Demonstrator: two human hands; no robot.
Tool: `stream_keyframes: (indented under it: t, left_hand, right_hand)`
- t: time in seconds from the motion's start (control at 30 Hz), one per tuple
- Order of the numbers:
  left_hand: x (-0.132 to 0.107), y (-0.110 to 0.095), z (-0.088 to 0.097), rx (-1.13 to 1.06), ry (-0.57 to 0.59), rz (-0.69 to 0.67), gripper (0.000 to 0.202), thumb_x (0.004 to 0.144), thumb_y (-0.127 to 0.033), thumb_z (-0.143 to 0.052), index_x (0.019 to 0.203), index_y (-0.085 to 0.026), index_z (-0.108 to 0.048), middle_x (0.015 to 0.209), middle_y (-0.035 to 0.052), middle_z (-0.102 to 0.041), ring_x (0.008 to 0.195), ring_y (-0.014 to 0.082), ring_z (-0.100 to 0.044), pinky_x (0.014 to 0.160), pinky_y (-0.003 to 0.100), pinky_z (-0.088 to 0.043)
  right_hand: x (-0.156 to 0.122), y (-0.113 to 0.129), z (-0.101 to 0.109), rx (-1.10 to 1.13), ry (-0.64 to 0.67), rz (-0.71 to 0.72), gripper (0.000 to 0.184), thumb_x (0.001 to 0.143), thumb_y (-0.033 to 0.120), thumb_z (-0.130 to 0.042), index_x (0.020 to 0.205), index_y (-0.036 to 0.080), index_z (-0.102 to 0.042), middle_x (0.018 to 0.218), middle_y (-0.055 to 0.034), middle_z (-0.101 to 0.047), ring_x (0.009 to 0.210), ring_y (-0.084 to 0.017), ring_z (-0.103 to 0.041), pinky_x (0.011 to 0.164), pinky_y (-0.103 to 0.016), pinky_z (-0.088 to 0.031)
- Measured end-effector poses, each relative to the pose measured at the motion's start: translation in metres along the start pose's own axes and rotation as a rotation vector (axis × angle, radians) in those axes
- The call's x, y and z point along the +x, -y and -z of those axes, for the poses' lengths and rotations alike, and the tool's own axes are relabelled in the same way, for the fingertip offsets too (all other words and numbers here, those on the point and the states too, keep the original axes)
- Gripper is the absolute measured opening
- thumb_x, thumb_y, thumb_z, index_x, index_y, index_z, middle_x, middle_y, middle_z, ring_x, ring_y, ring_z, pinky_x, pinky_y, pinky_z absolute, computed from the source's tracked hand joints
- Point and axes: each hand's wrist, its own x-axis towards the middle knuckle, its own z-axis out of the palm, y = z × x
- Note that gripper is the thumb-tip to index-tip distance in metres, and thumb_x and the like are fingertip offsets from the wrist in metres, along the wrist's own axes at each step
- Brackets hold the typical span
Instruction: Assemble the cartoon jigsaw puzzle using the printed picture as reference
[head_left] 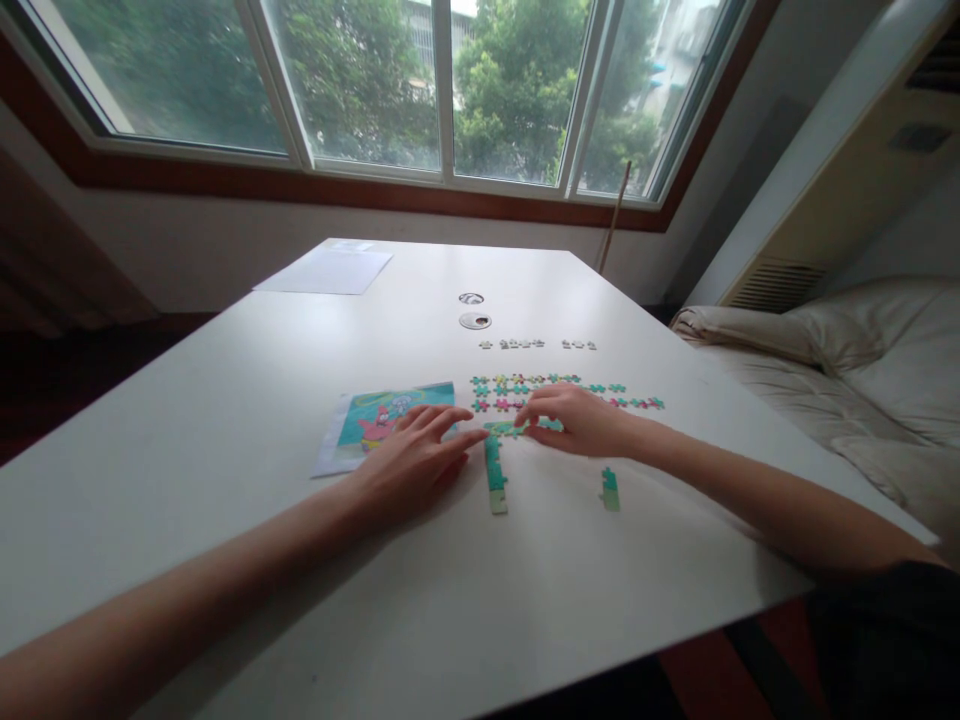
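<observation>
My left hand [416, 455] lies flat on the white table [225, 420], fingers stretched out, fingertips touching the corner of a joined strip of green puzzle pieces [495, 470]. My right hand [577, 418] rests curled over the top row of that strip, fingertips pressing the pieces near its left end. Under my left fingers lies a colourful cartoon reference picture [375, 420]. A small joined pair of pieces [610, 488] sits alone near my right wrist.
Rows of loose puzzle pieces [555, 385] lie beyond my hands, with a further row [536, 344] behind. Two small round discs [474, 320] and a sheet of paper [326, 270] sit farther back. A cushioned sofa [847, 370] stands to the right, windows ahead.
</observation>
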Motion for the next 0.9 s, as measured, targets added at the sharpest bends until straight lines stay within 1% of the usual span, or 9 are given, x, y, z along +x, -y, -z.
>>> stream_keyframes:
  t: [0.1,0.2,0.27,0.33,0.4,0.5,0.63,0.77,0.9]
  left_hand:
    - [0.002,-0.006,0.005,0.026,-0.005,-0.026,0.030,0.085,-0.012,-0.042,0.110,-0.020,-0.056,0.118,0.0107,-0.052,0.105,0.0254,-0.046,0.090,0.045,-0.036]
    - [0.003,-0.017,0.011,0.021,0.025,-0.068,0.027,0.085,-0.014,-0.043,0.110,-0.019,-0.055,0.118,0.0101,-0.052,0.109,0.0255,-0.044,0.092,0.045,-0.034]
    - [0.003,-0.028,0.015,0.013,0.049,-0.101,0.026,0.087,-0.016,-0.043,0.110,-0.019,-0.054,0.115,0.0096,-0.054,0.107,0.0253,-0.045,0.091,0.044,-0.034]
    - [0.003,-0.040,0.017,0.006,0.068,-0.142,0.026,0.087,-0.017,-0.042,0.111,-0.019,-0.053,0.109,0.0093,-0.057,0.100,0.0245,-0.048,0.087,0.043,-0.036]
    - [0.004,-0.052,0.019,-0.006,0.090,-0.184,0.026,0.088,-0.017,-0.041,0.112,-0.018,-0.052,0.103,0.0094,-0.058,0.094,0.0232,-0.050,0.084,0.041,-0.038]
    - [0.011,-0.071,0.019,-0.045,0.116,-0.253,0.027,0.089,-0.014,-0.038,0.112,-0.015,-0.050,0.100,0.0104,-0.058,0.091,0.0220,-0.051,0.081,0.037,-0.040]
    - [0.029,-0.095,0.016,-0.073,0.136,-0.316,0.027,0.090,-0.014,-0.034,0.112,-0.011,-0.049,0.102,0.0123,-0.057,0.094,0.0221,-0.051,0.081,0.036,-0.041]
    - [0.048,-0.115,0.008,-0.080,0.125,-0.344,0.028,0.093,-0.015,-0.030,0.112,-0.010,-0.049,0.110,0.0136,-0.056,0.098,0.0225,-0.051,0.082,0.034,-0.041]
    - [0.057,-0.125,-0.006,-0.107,0.098,-0.330,0.028,0.092,-0.017,-0.034,0.114,-0.009,-0.049,0.121,0.0145,-0.051,0.107,0.0241,-0.048,0.087,0.035,-0.039]
  right_hand:
    - [-0.018,-0.016,0.027,0.066,0.106,-0.101,0.018,0.083,0.021,-0.049,0.091,0.016,-0.064,0.084,-0.0057,-0.065,0.071,-0.012,-0.056,0.066,-0.023,-0.042]
    - [-0.041,-0.033,0.052,0.095,0.225,-0.220,0.021,0.082,0.028,-0.049,0.090,0.017,-0.065,0.080,-0.0047,-0.065,0.065,-0.011,-0.055,0.060,-0.022,-0.041]
    - [-0.056,-0.042,0.062,0.103,0.275,-0.298,0.023,0.082,0.031,-0.049,0.089,0.018,-0.066,0.079,-0.0041,-0.066,0.065,-0.012,-0.055,0.060,-0.022,-0.041]
    - [-0.069,-0.048,0.066,0.107,0.305,-0.363,0.024,0.081,0.033,-0.050,0.088,0.018,-0.066,0.079,-0.0038,-0.066,0.065,-0.013,-0.055,0.061,-0.023,-0.041]
    - [-0.077,-0.051,0.065,0.111,0.315,-0.411,0.025,0.080,0.035,-0.050,0.087,0.017,-0.066,0.077,-0.0038,-0.066,0.065,-0.013,-0.055,0.060,-0.024,-0.041]
    - [-0.082,-0.049,0.056,0.124,0.275,-0.443,0.027,0.082,0.036,-0.048,0.088,0.016,-0.066,0.076,-0.0043,-0.065,0.065,-0.014,-0.055,0.059,-0.023,-0.040]
    - [-0.077,-0.037,0.039,0.147,0.197,-0.390,0.026,0.082,0.036,-0.049,0.086,0.015,-0.066,0.074,-0.0039,-0.064,0.064,-0.012,-0.054,0.058,-0.022,-0.040]
    - [-0.070,-0.026,0.029,0.141,0.161,-0.338,0.025,0.078,0.038,-0.056,0.083,0.016,-0.067,0.070,-0.0028,-0.061,0.063,-0.011,-0.054,0.059,-0.022,-0.040]
    - [-0.072,-0.026,0.034,0.140,0.160,-0.353,0.028,0.079,0.041,-0.054,0.083,0.016,-0.067,0.072,-0.0033,-0.062,0.064,-0.012,-0.054,0.059,-0.022,-0.040]
